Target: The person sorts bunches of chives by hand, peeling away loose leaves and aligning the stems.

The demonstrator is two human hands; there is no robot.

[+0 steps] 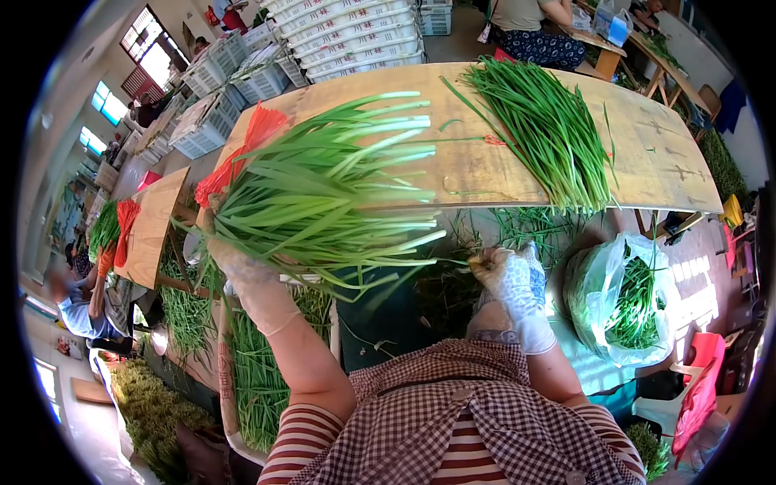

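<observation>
My left hand [242, 271], in a pale glove, is wrapped round a large bunch of green stalks [323, 194] at its leafy end. The pale stalk ends fan out to the right over the table's near edge. My right hand [505, 279], gloved too, is closed in a pinch at the tip of one thin stalk, right of the bunch. Red ties [263, 129] lie at the table's left end, behind the bunch. A second bunch of stalks [550, 129] lies on the wooden table [655, 153].
A clear plastic bag [582, 295] with green leaves stands at the right on the floor. Below my left arm is a bin [222, 364] of stalks. Stacked white crates [356, 40] stand behind the table. Other people sit at tables left and at the back right.
</observation>
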